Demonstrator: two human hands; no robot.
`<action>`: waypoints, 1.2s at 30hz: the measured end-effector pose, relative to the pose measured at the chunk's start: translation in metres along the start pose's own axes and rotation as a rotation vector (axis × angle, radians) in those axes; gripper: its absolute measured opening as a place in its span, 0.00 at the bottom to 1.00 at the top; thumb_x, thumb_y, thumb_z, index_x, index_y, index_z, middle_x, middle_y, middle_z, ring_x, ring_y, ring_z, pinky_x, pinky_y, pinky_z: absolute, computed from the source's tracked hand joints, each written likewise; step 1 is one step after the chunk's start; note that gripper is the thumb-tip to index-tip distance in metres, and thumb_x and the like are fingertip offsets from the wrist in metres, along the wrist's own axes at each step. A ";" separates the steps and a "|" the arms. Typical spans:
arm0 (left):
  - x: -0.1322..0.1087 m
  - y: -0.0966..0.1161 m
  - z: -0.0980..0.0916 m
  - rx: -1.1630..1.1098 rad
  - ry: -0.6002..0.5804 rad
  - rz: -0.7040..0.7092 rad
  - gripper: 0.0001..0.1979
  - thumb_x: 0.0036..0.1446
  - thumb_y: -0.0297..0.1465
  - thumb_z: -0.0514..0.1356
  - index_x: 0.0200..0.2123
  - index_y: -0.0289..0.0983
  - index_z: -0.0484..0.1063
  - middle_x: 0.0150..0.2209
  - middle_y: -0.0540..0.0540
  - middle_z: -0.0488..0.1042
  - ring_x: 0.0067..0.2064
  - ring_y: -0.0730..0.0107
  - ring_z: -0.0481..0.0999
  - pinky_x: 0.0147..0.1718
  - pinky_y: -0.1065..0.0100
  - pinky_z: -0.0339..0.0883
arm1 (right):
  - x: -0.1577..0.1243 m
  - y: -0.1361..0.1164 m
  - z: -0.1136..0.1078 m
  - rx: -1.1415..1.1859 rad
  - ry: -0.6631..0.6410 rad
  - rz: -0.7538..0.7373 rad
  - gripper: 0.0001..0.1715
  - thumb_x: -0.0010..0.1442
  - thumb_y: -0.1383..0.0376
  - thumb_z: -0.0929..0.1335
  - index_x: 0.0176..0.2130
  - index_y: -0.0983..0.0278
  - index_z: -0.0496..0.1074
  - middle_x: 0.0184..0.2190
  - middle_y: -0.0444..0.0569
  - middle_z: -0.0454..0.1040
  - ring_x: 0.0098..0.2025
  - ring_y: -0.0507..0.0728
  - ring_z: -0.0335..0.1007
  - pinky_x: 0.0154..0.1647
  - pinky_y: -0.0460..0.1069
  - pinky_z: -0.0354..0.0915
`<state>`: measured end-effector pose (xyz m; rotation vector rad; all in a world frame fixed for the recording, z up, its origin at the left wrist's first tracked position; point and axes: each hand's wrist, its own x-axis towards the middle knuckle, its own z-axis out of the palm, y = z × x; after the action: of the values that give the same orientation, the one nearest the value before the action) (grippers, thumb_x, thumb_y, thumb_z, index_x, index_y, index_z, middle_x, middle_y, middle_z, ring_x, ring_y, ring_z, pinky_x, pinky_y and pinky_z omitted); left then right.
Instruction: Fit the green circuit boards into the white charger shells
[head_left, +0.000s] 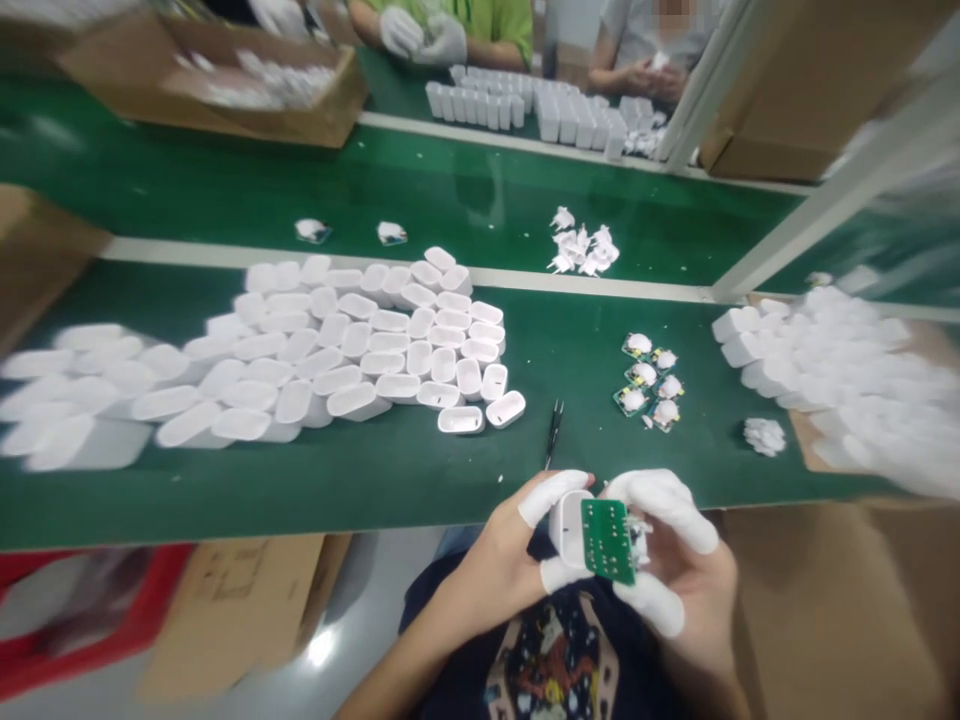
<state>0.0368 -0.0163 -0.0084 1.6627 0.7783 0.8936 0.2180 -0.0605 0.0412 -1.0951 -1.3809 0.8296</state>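
Plastic charger casings point(352, 345) crowd the left half of the green belt point(390, 490) in close rows, and below its near edge a red crate point(90, 610) and a cardboard sheet point(240, 610) sit on the floor. Beyond them, a co-worker's gloved hands point(420, 35) work at a farther belt.

At centre, your left hand point(491, 565) and right hand point(679, 575) are just off the near edge, above your dark printed T-shirt point(551, 650). Between them you hold a white casing point(568, 530), its long axis nearly upright in view and leaning slightly. A green circuit board point(609, 540) lies against its right side, its long axis running far to near and tilted rightward. You can't tell from this view whether the board sits inside the casing.

Your left fingers, in white finger cots point(551, 497), are closed around the casing. Your right fingers curl closed around the board's right edge.

Tweezers point(553, 432) lie on the belt just ahead of your left hand. Further right are small boards with white parts point(643, 375) in two short columns, white scraps point(583, 245) on the belt beyond them, and a heap of casings point(825, 370) on a cardboard tray point(802, 440) at the right edge.
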 end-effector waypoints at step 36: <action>-0.019 0.005 -0.006 -0.055 0.061 0.193 0.29 0.64 0.31 0.68 0.67 0.43 0.68 0.57 0.36 0.81 0.54 0.53 0.84 0.53 0.59 0.80 | -0.006 -0.003 0.014 -0.251 -0.124 -0.370 0.30 0.66 0.68 0.75 0.65 0.57 0.72 0.46 0.55 0.85 0.51 0.64 0.82 0.61 0.66 0.77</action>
<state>0.0223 -0.0307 -0.0059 1.6885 0.6352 1.0954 0.2035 -0.0659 0.0399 -0.9441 -1.7622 0.4693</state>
